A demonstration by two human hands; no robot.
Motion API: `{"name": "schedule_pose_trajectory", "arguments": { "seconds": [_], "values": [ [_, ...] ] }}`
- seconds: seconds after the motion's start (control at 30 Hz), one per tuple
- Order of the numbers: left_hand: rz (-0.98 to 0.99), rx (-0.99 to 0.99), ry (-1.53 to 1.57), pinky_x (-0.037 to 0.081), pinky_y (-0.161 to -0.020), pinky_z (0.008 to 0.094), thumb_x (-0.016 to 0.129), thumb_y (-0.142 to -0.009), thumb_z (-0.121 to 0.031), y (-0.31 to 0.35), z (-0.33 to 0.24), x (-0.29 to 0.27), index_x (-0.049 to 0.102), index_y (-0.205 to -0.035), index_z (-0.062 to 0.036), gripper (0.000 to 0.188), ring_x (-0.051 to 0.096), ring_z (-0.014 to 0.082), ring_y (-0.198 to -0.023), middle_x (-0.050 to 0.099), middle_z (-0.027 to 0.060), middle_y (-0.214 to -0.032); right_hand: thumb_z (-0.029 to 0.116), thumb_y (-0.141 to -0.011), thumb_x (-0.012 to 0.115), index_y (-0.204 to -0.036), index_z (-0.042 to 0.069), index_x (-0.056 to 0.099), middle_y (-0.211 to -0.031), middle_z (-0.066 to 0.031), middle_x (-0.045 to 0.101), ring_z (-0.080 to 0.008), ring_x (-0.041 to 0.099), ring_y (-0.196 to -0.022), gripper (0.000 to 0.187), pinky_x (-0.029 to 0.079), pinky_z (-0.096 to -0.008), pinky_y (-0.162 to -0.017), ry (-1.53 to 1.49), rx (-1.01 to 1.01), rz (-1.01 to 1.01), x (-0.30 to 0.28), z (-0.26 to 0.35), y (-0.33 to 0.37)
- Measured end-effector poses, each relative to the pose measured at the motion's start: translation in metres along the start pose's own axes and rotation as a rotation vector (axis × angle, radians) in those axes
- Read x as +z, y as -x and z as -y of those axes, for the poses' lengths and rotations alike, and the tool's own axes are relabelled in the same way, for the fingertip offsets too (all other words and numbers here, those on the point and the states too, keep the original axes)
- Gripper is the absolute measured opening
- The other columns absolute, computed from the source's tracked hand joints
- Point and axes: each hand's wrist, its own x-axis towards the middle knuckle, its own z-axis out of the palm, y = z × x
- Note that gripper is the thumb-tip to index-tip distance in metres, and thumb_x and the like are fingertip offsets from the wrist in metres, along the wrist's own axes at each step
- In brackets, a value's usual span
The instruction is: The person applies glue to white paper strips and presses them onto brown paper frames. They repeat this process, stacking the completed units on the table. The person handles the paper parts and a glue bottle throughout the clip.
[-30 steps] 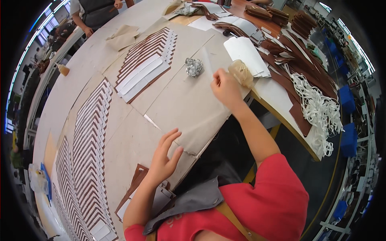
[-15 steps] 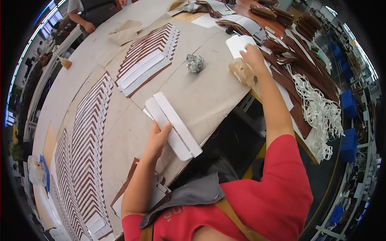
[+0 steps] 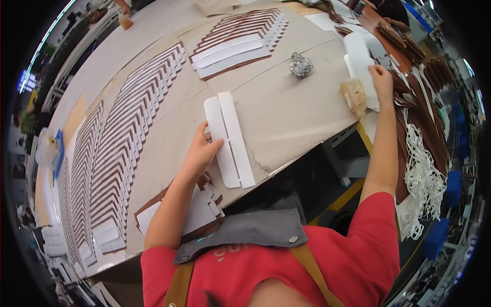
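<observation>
My left hand (image 3: 202, 151) is closed on a long white strip panel (image 3: 227, 143) with a narrow slot down its length, thumb on top and fingers beneath. The panel is held over the near part of the table. Out to the right, my right hand (image 3: 381, 79) pinches the right edge of a white sheet piece (image 3: 360, 61), which overlaps other white pieces. Beside that piece sits a yellowish translucent lump (image 3: 354, 96). A crumpled silvery-grey ball (image 3: 300, 65) rests on the table between my hands.
Overlapping rows of white and brown strips (image 3: 138, 102) cover the table's left, with another fanned stack (image 3: 235, 43) at the back. More pieces (image 3: 199, 210) lie under my left forearm. Brown strips and a tangle of white cords (image 3: 424, 179) are at the right. Other people stand at the far edges.
The view has shifted, so the table things sit further right. My right hand has moved from atop the white pieces to their right edge. The panel in my left hand stands more upright in view.
</observation>
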Motion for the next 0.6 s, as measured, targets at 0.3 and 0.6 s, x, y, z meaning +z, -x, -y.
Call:
{"name": "schedule_pose_trajectory", "arguments": {
  "seconds": [0.3,0.6],
  "values": [
    [-0.097,0.004,-0.064,0.048,-0.077,0.0306,0.053,-0.081,-0.003,0.010,-0.007,0.002,0.018,-0.138,-0.0027,0.067,0.060,0.0207,-0.091,0.061,0.0185,-0.104,0.020,-0.082,0.067,-0.082,0.005,0.060,-0.070,0.0025,0.057,-0.0037,0.051,-0.063,0.016,0.041,-0.0182,-0.059,-0.725,0.161,0.436,0.010,0.156,0.079],
    [-0.049,0.044,0.067,0.049,-0.076,0.0330,0.048,-0.088,-0.007,0.020,-0.007,0.002,0.023,-0.137,-0.0047,0.056,0.058,0.0177,-0.091,0.061,0.0138,-0.101,0.017,-0.075,0.069,-0.088,0.002,0.059,-0.092,-0.0128,0.056,-0.0256,0.053,-0.089,0.022,0.043,-0.0351,-0.077,0.073,-0.414,0.155,0.083,0.164,0.171]
  ]
}}
